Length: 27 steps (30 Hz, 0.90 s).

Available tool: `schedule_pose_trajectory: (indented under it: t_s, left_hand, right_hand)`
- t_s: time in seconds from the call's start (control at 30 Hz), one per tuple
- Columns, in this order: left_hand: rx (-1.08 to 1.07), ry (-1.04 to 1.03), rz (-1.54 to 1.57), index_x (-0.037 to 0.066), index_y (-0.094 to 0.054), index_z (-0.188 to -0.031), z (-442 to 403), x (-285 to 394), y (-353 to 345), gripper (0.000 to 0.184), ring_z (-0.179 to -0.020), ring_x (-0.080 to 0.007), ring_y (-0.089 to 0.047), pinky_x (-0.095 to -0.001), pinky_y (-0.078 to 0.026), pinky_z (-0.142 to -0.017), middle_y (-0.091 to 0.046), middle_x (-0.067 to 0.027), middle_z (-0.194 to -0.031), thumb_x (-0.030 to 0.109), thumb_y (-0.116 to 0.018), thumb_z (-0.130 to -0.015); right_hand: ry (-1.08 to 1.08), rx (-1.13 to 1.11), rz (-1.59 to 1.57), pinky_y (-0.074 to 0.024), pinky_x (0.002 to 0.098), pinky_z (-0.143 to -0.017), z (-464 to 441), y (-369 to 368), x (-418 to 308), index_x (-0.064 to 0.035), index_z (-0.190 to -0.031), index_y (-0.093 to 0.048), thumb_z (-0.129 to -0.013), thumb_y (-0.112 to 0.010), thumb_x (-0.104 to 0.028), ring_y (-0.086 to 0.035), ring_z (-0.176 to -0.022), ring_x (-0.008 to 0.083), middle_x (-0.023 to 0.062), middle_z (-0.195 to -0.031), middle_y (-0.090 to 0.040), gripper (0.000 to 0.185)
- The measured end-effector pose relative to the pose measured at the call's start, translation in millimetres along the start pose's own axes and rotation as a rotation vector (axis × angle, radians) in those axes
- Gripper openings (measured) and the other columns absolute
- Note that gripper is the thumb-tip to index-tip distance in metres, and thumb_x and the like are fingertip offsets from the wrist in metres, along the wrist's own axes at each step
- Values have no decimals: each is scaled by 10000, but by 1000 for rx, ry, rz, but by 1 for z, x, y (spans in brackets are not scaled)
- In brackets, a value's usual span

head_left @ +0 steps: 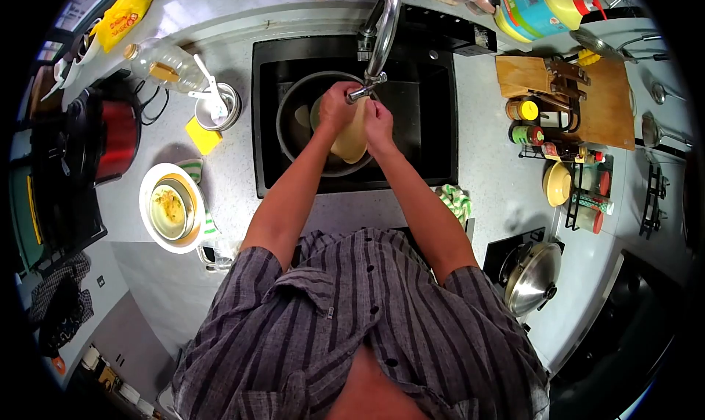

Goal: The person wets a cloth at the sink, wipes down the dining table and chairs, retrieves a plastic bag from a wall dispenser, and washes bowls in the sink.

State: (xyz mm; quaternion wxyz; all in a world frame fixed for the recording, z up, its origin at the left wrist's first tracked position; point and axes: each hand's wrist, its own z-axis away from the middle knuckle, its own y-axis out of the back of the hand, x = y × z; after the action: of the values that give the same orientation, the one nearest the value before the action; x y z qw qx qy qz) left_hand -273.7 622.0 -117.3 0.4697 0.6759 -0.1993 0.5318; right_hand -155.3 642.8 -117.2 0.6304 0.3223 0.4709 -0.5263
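Both hands are over a large dark round basin point(283, 130) in the black sink point(422, 119). Just left of the faucet's spout, my left hand point(339, 108) has its fingers curled at the upper part of a smooth tan object point(352, 142), whose kind I cannot make out. My right hand point(378, 125) is closed along that object's right edge. The object's lower end hangs inside the basin, tapering to a rounded tip. Directly above the hands comes the curved metal faucet point(385, 34). My fingers hide the object's top.
Left of the sink stand stacked metal bowls point(229, 104) with white spoons, a yellow sponge point(202, 135) and a white basin point(150, 222) holding a bowl of food. At right are a knife block point(523, 75), jars point(523, 110), a green-striped cloth point(455, 202) and a lidded pan point(534, 277).
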Motion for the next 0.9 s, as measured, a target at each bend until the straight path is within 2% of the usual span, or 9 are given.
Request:
schedule_pose_trajectory:
  t_s: [0.1,0.3,0.4,0.53,0.57,0.67,0.7,0.8,0.9]
  left_hand:
    - [160,-342,-143,131,-694,-1201,13,2,-7,350,-1187,-356,-595,-470,-463,-983,-654,-151,-1229,235,-663,-868]
    - [32,-468,-522,123,-508,-1441,65,13,19,664,-1377,-376,-417,-506,-357,-1113,-438,-197,-1487,312,-720,-841]
    - [72,-375,-483,124,-455,-1478,84,-3,41,779,-1389,-397,-398,-481,-345,-1139,-371,-215,-1529,372,-764,-808]
    - [211,-1,-138,73,-305,-1539,98,-52,39,951,-1394,-409,-389,-436,-348,-1142,-398,-287,-1482,452,-787,-812]
    - [117,77,-15,41,-238,-1549,96,-60,38,901,-1261,-374,-537,-423,-434,-1068,-508,-248,-1395,386,-744,-888]
    - [-87,540,916,18,-218,-1547,94,-63,38,786,-1077,-292,-645,-393,-518,-941,-597,-183,-1280,237,-681,-950]
    - [-28,483,1009,33,-204,-1552,92,-64,41,717,-974,-234,-668,-368,-552,-854,-613,-132,-1237,117,-617,-972]
    - [277,700,1083,27,-274,-1525,80,-52,38,632,-1073,-243,-654,-399,-540,-920,-615,-142,-1241,138,-592,-990]
    - [245,661,1178,-20,-447,-1409,62,-56,30,479,-989,-227,-665,-357,-537,-859,-655,-137,-1184,273,-510,-1035]
  right_hand:
    - [8,13,-72,-484,293,-716,-12,-5,7,22,-1036,-656,-1041,-522,-212,-570,-789,110,36,-910,-656,270]
    - [-270,164,-389,-545,342,-783,-23,-13,15,25,-1139,-623,-1034,-526,-243,-658,-884,207,93,-1038,-681,304]
    - [-398,203,-505,-559,383,-845,-43,3,29,26,-1159,-616,-1036,-519,-260,-675,-959,271,124,-1094,-678,326]
    - [-412,207,-592,-552,425,-885,-64,17,52,21,-1250,-575,-1048,-496,-256,-663,-1027,293,144,-1181,-655,352]
    - [-431,213,-577,-539,427,-926,-60,15,45,11,-1272,-564,-1057,-475,-253,-645,-1081,286,143,-1225,-642,352]
    - [-461,204,-607,-520,433,-991,-52,16,31,-4,-1309,-544,-1072,-440,-235,-619,-1167,281,147,-1306,-617,347]
    - [-454,184,-665,-529,437,-975,-48,19,29,2,-1303,-547,-1068,-446,-222,-630,-1147,291,154,-1296,-620,340]
    - [-486,197,-680,-530,445,-983,-48,30,42,6,-1301,-549,-1061,-439,-175,-637,-1145,300,162,-1299,-622,320]
    - [-578,204,-634,-538,442,-952,-40,41,63,-22,-1287,-568,-1046,-451,-155,-648,-1116,297,154,-1275,-635,299]
